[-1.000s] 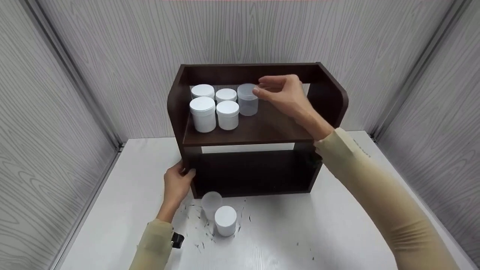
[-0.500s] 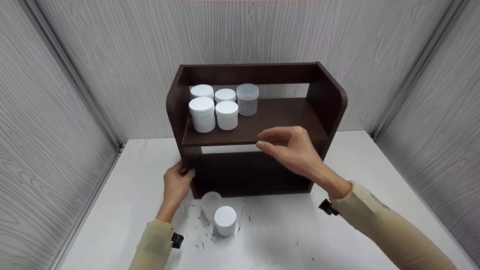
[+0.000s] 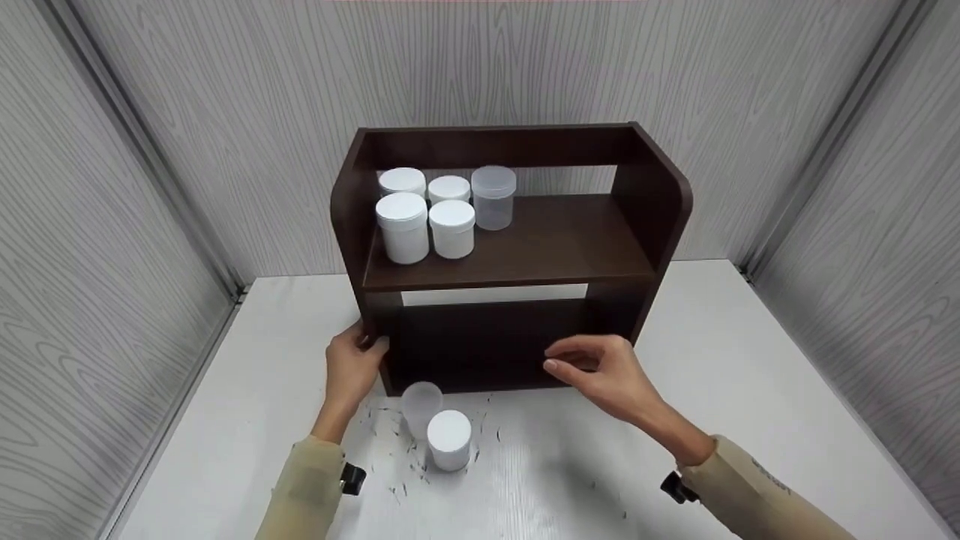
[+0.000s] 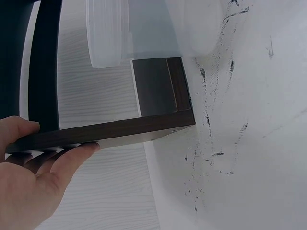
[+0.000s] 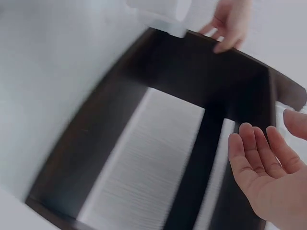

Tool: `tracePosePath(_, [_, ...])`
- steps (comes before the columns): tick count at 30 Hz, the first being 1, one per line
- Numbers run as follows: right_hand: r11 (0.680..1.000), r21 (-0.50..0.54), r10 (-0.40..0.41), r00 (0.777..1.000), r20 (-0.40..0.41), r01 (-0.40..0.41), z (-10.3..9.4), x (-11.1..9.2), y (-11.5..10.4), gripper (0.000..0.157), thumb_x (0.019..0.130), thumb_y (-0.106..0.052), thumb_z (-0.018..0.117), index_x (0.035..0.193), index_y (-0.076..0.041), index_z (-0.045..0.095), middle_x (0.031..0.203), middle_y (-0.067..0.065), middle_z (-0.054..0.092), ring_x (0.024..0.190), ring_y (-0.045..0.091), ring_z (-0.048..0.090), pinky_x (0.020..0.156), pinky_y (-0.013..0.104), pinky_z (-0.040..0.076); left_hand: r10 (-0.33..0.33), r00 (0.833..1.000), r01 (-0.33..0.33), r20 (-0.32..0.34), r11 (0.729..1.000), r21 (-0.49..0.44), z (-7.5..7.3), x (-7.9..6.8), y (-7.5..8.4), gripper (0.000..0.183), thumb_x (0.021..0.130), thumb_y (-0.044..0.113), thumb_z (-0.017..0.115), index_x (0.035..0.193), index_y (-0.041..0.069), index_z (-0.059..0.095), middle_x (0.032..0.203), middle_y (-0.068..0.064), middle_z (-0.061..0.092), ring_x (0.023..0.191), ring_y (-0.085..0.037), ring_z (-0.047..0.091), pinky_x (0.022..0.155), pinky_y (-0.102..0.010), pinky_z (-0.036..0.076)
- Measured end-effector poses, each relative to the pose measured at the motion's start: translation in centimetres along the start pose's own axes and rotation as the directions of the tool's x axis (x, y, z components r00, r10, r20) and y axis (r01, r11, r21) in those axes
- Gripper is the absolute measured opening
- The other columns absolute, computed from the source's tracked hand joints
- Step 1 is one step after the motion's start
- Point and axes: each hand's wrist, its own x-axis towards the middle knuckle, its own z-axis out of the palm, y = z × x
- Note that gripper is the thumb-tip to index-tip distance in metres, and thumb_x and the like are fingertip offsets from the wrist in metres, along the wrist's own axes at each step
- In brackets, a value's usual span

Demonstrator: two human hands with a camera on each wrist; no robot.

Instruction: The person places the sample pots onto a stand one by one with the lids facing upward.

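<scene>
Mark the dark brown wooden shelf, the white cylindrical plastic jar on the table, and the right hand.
Dark brown wooden shelf [image 3: 555, 240], head view: bare upper board.
White cylindrical plastic jar [image 3: 449, 437], head view: lid.
Right hand [image 3: 609, 379], head view: its back.

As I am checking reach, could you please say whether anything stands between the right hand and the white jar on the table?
Nothing visible stands between the right hand and the white jar; the translucent jar stands beyond it.

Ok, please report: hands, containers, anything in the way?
Left hand grips shelf. Right hand holds nothing. Five containers on shelf, two on table. No obstacle visible.
</scene>
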Motion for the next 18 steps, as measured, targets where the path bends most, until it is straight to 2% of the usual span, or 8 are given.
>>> tracePosePath(5, [1.0, 0.007, 0.023, 1.0, 0.004, -0.023, 0.1, -1.4, 2.2, 0.015, 0.096, -0.017, 0.081, 0.108, -0.01, 0.08, 0.104, 0.003, 0.077, 0.093, 0.023, 0.075, 0.083, 0.034, 0.063, -0.003, 1.0, 0.003, -0.002, 1.0, -0.002, -0.1, 0.0, 0.0, 0.045, 0.098, 0.003, 0.067, 0.14, -0.011, 0.059, 0.134, -0.03, 0.065, 0.122, -0.041, 0.066, 0.096, -0.047, 0.059])
tracePosePath(11, [0.998, -0.012, 0.055, 0.998, 0.023, -0.055, 0.2, -3.0, 4.5, 0.014, 0.097, -0.02, 0.08, 0.109, -0.013, 0.08, 0.104, 0.0, 0.077, 0.095, 0.021, 0.075, 0.085, 0.035, 0.062, -0.012, 1.0, 0.012, 0.004, 1.0, 0.001, 0.0, 0.0, 0.0, 0.049, 0.099, 0.005, 0.066, 0.144, -0.012, 0.055, 0.137, -0.032, 0.062, 0.124, -0.043, 0.065, 0.098, -0.047, 0.058])
tracePosePath(15, [0.997, -0.026, 0.072, 0.997, 0.029, -0.071, 0.6, -3.7, 5.7, 0.011, 0.096, -0.02, 0.08, 0.107, -0.015, 0.081, 0.101, -0.004, 0.078, 0.092, 0.019, 0.075, 0.085, 0.035, 0.063, -0.013, 1.0, 0.013, 0.003, 1.0, -0.001, -0.1, 0.0, 0.0, 0.049, 0.099, 0.005, 0.066, 0.144, -0.012, 0.055, 0.138, -0.031, 0.062, 0.124, -0.043, 0.065, 0.098, -0.047, 0.058])
tracePosePath(18, [0.997, -0.035, 0.065, 0.997, 0.039, -0.064, 0.9, -4.2, 6.4, 0.011, 0.096, -0.02, 0.08, 0.106, -0.015, 0.081, 0.102, -0.001, 0.078, 0.093, 0.018, 0.074, 0.085, 0.036, 0.063, -0.013, 1.0, 0.013, 0.002, 1.0, -0.009, -0.1, 0.0, 0.0, 0.05, 0.099, 0.004, 0.067, 0.144, -0.012, 0.055, 0.138, -0.031, 0.062, 0.123, -0.042, 0.065, 0.097, -0.046, 0.058])
